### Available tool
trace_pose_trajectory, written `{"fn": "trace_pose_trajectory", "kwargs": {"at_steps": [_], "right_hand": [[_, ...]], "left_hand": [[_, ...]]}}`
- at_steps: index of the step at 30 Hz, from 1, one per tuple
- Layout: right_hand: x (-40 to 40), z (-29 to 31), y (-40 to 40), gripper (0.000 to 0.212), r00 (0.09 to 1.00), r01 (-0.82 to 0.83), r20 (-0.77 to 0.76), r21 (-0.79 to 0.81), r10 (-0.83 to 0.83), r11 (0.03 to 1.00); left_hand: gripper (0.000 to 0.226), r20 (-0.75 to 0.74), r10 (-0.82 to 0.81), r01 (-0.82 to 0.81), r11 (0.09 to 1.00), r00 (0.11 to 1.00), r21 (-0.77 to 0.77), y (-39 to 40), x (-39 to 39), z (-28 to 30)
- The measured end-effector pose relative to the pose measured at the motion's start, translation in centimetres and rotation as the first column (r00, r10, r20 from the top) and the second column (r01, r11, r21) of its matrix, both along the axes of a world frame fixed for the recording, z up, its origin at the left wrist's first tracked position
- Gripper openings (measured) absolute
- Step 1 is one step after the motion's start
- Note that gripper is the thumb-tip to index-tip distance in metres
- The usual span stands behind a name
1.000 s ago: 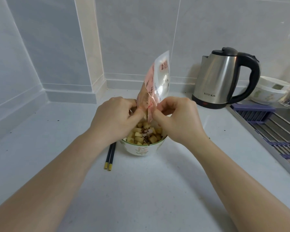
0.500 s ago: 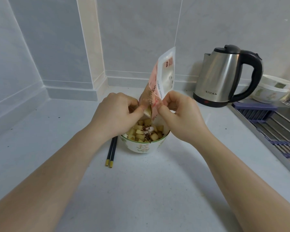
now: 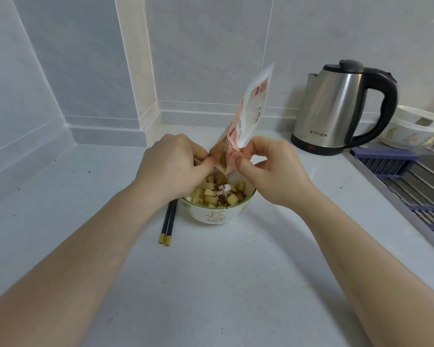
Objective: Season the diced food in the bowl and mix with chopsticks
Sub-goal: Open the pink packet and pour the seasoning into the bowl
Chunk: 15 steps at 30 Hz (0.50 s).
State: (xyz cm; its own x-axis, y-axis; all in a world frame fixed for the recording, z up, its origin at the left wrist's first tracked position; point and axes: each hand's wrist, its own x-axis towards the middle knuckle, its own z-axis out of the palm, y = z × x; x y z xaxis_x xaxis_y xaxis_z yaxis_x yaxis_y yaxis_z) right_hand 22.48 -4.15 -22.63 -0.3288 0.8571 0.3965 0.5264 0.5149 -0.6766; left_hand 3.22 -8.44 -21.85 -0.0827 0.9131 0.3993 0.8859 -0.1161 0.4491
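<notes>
Above the bowl [image 3: 217, 214], packet [image 3: 246, 121] in both hands' grip

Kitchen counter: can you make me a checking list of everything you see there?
Surface: pale counter, a few dark specks.
Job's things: bowl of diced food with dark and white seasoning on top; seasoning packet tilted above the bowl; chopsticks lying left of the bowl.
Clutter: kettle; stacked bowls behind it.
Hands: left hand and right hand both pinch the packet's lower end.
Cables: nothing seen.
Surroundings: tiled walls; drain rack at right.
</notes>
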Motion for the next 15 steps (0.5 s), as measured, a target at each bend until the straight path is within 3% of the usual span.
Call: {"fn": "trace_pose_trajectory", "kwargs": {"at_steps": [9, 13, 15], "right_hand": [[0.38, -0.32, 0.69, 0.015, 0.999, -0.003, 0.046, 0.041, 0.001, 0.999], [0.32, -0.37, 0.70, 0.018, 0.998, -0.050, 0.026, 0.054, 0.049, 0.997], [0.18, -0.24, 0.57, 0.018, 0.997, -0.075, 0.009, 0.048, 0.075, 0.996]], "left_hand": [[0.046, 0.044, -0.032, 0.032, 0.999, 0.999, 0.017, 0.21, -0.34, -0.32], [0.023, 0.146, -0.047, 0.053, 0.998, 0.988, -0.040, 0.20, -0.31, -0.19], [0.027, 0.176, -0.051, 0.062, 0.996, 0.983, -0.057, 0.16, -0.20, -0.09]]}}
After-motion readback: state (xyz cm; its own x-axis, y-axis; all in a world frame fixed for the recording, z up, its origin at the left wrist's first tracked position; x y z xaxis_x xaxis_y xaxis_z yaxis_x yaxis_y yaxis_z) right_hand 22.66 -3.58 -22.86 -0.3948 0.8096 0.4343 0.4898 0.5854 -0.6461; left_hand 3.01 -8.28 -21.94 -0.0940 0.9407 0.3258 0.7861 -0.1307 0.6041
